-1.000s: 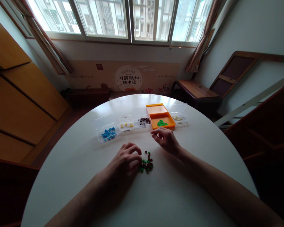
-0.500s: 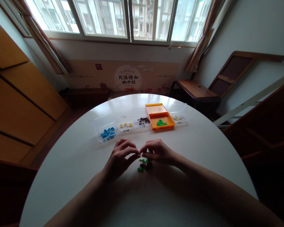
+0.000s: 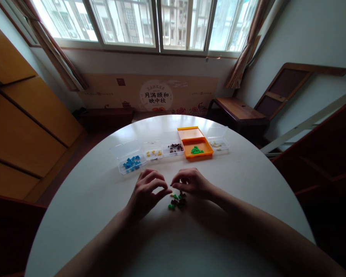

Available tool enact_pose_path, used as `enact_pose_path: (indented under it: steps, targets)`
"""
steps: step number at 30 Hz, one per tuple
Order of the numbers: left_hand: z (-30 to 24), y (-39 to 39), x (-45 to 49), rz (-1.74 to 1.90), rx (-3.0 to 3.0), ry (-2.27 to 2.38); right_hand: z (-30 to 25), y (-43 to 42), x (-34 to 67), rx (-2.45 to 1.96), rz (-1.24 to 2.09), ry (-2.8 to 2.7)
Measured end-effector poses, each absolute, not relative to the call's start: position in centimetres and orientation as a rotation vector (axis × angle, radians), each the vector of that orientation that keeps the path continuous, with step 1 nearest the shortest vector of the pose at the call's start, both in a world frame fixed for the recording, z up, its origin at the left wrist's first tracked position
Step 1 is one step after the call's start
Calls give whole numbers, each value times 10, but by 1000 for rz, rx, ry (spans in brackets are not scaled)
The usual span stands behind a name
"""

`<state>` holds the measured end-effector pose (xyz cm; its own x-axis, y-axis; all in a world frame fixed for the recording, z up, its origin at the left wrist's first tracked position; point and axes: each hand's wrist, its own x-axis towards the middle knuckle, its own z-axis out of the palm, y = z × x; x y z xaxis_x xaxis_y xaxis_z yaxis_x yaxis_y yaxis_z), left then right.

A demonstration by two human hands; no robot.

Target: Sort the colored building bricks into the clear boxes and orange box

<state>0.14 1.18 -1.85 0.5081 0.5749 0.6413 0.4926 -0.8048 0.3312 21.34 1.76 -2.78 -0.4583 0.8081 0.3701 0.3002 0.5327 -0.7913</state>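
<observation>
A small heap of green and dark brown bricks lies on the round white table. My left hand and my right hand meet just above the heap, fingertips pinched together. Whatever the fingertips hold is too small to make out. Behind them stands a row of small boxes: a clear one with blue bricks, one with yellow bricks, one with dark brown bricks, an orange box with green bricks and a clear one with pale bricks.
A wooden bench and a leaning wooden frame stand at the right behind the table. Wooden cabinets fill the left side. Windows and a printed banner run along the far wall.
My right hand came back from near the orange box to the heap. My left hand lifted off the heap. Both hands now meet with pinched fingertips above it.
</observation>
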Motion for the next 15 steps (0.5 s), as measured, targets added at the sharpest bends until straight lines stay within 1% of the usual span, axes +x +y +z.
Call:
enact_pose_path:
  steps: [7, 10, 15]
  targets:
    - [-18, 12, 1, 1191, 2681, 885, -28, 53, 211, -1202, 595, -1790]
    - [-21, 13, 0, 1127, 2690, 894, -21, 78, 210, -1280, 527, -1652]
    - [-25, 14, -3, 1067, 2709, 859, -17, 103, 212, -1351, 563, -1540]
